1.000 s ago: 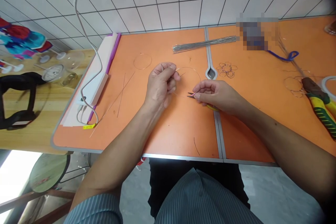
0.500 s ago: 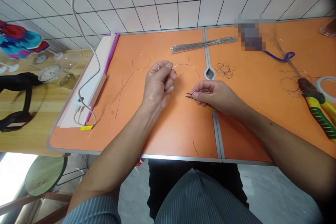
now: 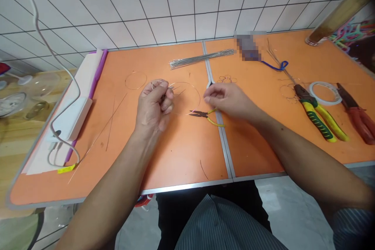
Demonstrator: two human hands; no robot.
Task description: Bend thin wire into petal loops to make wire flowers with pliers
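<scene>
My left hand is closed in a pinch on a thin wire ring held just above the orange table. Small yellow-handled pliers lie on the table just right of that hand. My right hand hovers over the pliers' handles, blurred by motion, fingers loosely curled and apparently holding nothing.
A bundle of straight wires lies at the back. A finished wire ring and loose straight wires lie left. Small wire loops, green-yellow pliers, a tape roll and red pliers lie right. A white power strip sits far left.
The camera has turned to the right. My right hand has let go of the small pliers, which now lie on the table, and has lifted slightly above them.
</scene>
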